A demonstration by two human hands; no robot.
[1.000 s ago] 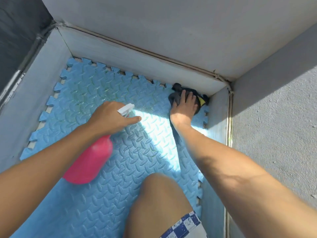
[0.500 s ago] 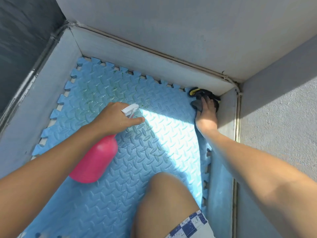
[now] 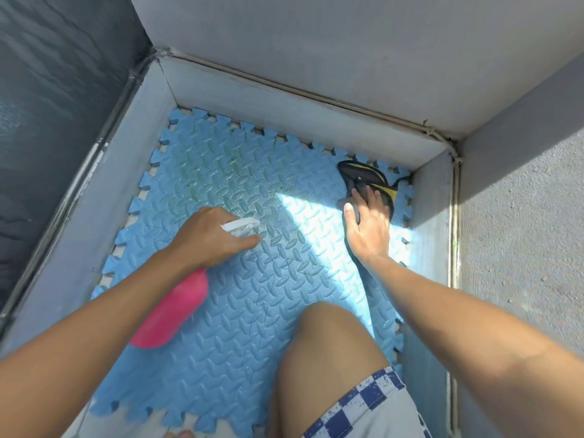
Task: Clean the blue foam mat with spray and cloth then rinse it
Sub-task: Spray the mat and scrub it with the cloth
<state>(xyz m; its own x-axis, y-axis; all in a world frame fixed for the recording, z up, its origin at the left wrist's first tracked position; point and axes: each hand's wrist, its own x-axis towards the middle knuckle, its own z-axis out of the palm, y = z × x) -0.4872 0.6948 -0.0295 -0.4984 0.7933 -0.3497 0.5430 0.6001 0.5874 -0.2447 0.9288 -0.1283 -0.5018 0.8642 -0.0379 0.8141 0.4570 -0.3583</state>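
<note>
A blue foam mat (image 3: 221, 172) with puzzle edges and a raised tread pattern lies on the floor of a low grey-walled enclosure. My left hand (image 3: 208, 238) grips a pink spray bottle (image 3: 172, 311) by its white trigger head, nozzle aimed at the mat's middle. My right hand (image 3: 368, 227) presses with flat fingers on a dark grey cloth (image 3: 355, 213) near the mat's far right corner. A faint greenish stain shows on the far part of the mat.
A black and yellow flip-flop (image 3: 366, 177) lies at the mat's far right corner, just beyond the cloth. My bare knee (image 3: 328, 339) rests on the mat's near part. Low grey walls (image 3: 284, 99) close in the far, left and right sides.
My right hand has drawn the cloth back toward me from the far right corner, uncovering the flip-flop. The left hand and the bottle have kept their place on the mat.
</note>
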